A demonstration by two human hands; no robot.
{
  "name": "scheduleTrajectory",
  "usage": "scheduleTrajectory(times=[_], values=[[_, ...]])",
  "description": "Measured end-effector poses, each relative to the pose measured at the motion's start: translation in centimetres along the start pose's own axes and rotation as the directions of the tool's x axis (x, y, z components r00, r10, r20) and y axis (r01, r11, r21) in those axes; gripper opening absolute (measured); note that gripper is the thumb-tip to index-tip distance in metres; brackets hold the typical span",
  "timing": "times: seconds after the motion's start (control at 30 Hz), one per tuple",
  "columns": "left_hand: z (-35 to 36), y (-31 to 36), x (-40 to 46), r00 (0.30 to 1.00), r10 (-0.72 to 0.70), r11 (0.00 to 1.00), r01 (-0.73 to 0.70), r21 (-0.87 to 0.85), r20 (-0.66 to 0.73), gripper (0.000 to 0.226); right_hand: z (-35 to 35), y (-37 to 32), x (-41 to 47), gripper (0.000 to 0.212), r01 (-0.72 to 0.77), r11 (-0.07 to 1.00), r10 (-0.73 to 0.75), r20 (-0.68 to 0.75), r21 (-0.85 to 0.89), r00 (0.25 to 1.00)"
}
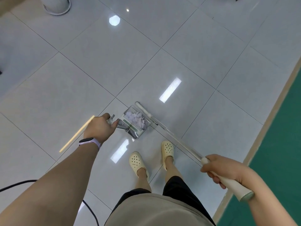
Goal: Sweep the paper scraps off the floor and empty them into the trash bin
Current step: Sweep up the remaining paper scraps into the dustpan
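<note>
Left grip [99,126]: the hand, with a lilac band [91,143] at the wrist, is curled round the top of the dustpan's handle [112,120], thumb on the near side. Right grip [224,170]: the fingers wrap the cream handle end of the broom [182,142], whose pale shaft runs up and to the left, down to the floor [162,46]. The broom head [143,110] lies against the far right side of the dustpan [135,123], touching its open mouth.

The dustpan is a shiny metal one with a green comb strip across it, and it stands on the grey tiled floor just ahead of the person's feet, near a crossing of tile joints. The paper scraps [136,119], white and crumpled, lie heaped inside the pan, behind the comb strip.

Two cream perforated clogs [138,162] stand side by side just nearer than the pan. A thin pale wooden stick [76,134] lies slanted on the floor to the left of the left hand. A black cable [88,207] curves along the floor's near left edge. A green mat [280,136] with a tan border covers the floor's right edge. At the far left corner stands a round white base [57,5], only partly in view.
</note>
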State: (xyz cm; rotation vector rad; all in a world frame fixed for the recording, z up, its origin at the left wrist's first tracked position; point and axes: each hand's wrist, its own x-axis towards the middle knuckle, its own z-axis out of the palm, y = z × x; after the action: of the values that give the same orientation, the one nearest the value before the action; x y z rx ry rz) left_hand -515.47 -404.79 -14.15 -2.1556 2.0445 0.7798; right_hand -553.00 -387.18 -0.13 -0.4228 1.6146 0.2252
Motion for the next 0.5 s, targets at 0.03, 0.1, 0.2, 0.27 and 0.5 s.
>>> scheduleTrajectory(times=[0.03, 0.1, 0.2, 0.27, 0.5], values=[[0.1, -0.3, -0.4, 1.0, -0.003, 1.0, 0.003, -0.004, 0.005, 0.048, 0.3, 0.2, 0.2, 0.016, 0.008, 1.0, -0.008, -0.019, 0.005, 1.0], [0.1, -1.2, -1.5, 0.999, -0.037, 0.999, 0.037, -0.016, 0.026, 0.047, 0.9, 0.4, 0.9, 0.021, 0.015, 1.0, -0.015, -0.061, 0.005, 0.998], [0.5, -1.3, -3.5, 0.992, -0.11, 0.991, 0.114, -0.066, 0.057, 0.045, 1.8, -0.1, 2.9, 0.031, -0.001, 0.999, 0.005, -0.115, 0.035, 0.993], [1.4, -0.4, -4.7, 0.985, -0.148, 0.973, 0.162, -0.164, 0.093, 0.04, 2.4, -0.8, 4.7, 0.037, -0.042, 0.994, 0.053, -0.114, 0.097, 0.992], [5.4, 3.0, -10.1, 0.958, -0.211, 0.854, 0.278, -0.44, 0.195, 0.026, 4.7, -2.2, 10.3, 0.023, -0.125, 0.85, 0.101, 0.074, 0.511, 0.992]])
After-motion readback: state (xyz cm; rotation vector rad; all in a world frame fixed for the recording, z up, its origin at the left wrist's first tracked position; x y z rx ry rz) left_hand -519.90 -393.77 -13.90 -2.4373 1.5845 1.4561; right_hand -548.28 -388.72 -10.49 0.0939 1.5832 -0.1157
